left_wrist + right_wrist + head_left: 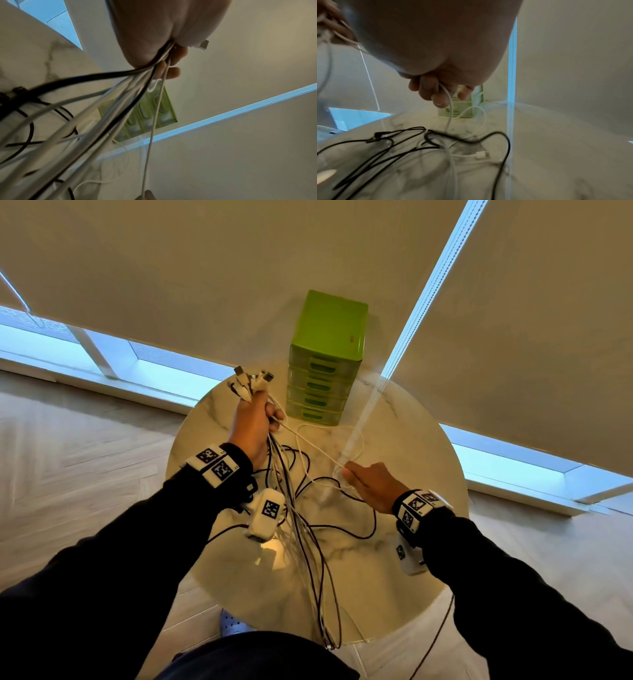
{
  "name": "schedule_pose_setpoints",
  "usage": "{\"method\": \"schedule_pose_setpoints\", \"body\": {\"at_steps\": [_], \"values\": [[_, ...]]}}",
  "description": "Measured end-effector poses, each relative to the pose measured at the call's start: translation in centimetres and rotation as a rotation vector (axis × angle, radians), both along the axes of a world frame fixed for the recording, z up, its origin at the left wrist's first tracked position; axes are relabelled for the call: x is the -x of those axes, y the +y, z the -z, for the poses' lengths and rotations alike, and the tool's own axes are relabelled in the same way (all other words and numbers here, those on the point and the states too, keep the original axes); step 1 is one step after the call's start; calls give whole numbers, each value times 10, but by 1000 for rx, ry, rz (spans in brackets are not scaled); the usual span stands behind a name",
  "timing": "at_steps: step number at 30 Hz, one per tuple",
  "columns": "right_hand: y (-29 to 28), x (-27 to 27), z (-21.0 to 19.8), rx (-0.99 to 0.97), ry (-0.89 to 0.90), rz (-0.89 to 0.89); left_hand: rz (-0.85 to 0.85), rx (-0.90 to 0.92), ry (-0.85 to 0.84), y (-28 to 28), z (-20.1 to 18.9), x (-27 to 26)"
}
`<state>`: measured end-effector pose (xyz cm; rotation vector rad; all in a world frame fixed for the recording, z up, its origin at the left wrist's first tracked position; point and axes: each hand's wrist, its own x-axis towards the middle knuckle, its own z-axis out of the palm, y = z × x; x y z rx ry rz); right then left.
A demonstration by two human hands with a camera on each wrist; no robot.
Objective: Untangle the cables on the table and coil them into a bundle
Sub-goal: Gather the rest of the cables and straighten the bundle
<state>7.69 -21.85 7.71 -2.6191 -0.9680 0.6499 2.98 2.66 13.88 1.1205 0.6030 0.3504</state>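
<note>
Marble-topped and round, the bench [404,419] is carrying the loose cables [308,529] across its middle. You are clamping your left hand [251,426] on the gathered plug ends above the far-left edge; your right hand [371,486] is pinching a white cable [310,448] mid-bench. Try drawing that strand out slowly, easing wherever it is snagging.
</note>
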Motion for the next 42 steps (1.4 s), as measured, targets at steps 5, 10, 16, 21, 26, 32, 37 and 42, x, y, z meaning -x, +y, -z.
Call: {"method": "schedule_pose_setpoints", "body": {"at_steps": [5, 10, 16, 21, 26, 32, 37, 42], "values": [[-16, -19, 10, 72, 53, 78, -1, 10, -47, 13, -7, 2], [-12, -31, 2, 40, 39, 179, 32, -131, -91, 15, -10, 6], [18, -33, -33, -286, 27, 180, 141, -211, -87, -13, 4, 6], [-16, -19, -42, -361, -14, 213, 230, -140, -50, -48, 3, -12], [-83, -4, -44, -219, -27, 350, 395, -37, -45, -104, -5, -24], [-196, 36, -16, 215, 248, 556, 690, -85, -90, -186, -20, -22], [-230, 79, 7, 175, 255, 664, 860, -131, -95, -242, -15, -8], [-194, 104, -11, -335, 183, 568, 951, -131, -27, -287, 4, 5]]}}
